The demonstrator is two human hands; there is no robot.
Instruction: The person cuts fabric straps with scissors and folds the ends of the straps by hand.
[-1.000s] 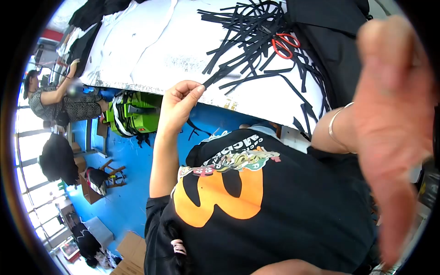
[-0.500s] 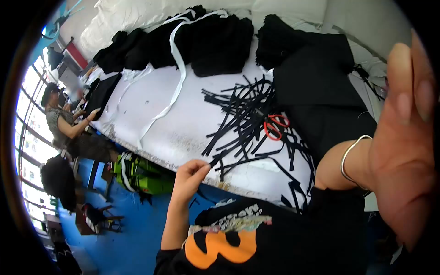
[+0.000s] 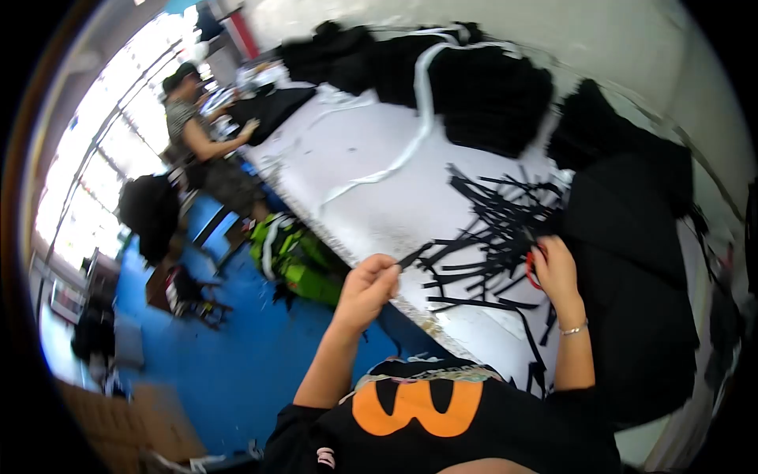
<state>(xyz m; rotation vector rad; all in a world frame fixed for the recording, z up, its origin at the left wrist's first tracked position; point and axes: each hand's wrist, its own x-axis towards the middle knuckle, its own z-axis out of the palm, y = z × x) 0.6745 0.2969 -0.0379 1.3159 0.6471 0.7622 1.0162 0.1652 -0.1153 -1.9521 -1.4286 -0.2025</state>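
Note:
My left hand (image 3: pixel 368 294) is closed in a pinch at the table's front edge. Between its thumb and fingers is the end of a black fabric strip (image 3: pixel 414 257), which points toward the pile. My right hand (image 3: pixel 557 272), with a bracelet on the wrist, has its fingers closed on the red handles of a pair of scissors (image 3: pixel 530 272). The blades lie over a tangled pile of black strips (image 3: pixel 497 225), partly lost among them. Beside the right hand, a large piece of black cloth (image 3: pixel 632 261) covers the table's right side.
Folded black cloth stacks (image 3: pixel 493 99) line the back of the white table (image 3: pixel 371 213). A long white ribbon (image 3: pixel 426 103) trails across it. Another person (image 3: pixel 193 130) handles dark cloth at the far left. Green bundles (image 3: pixel 296 261) and a stool (image 3: pixel 193 296) stand on the blue floor.
My right hand has come down from close to the camera onto the scissors' red handles. The left hand still pinches a black strip. The view has turned, shifting the table rightward.

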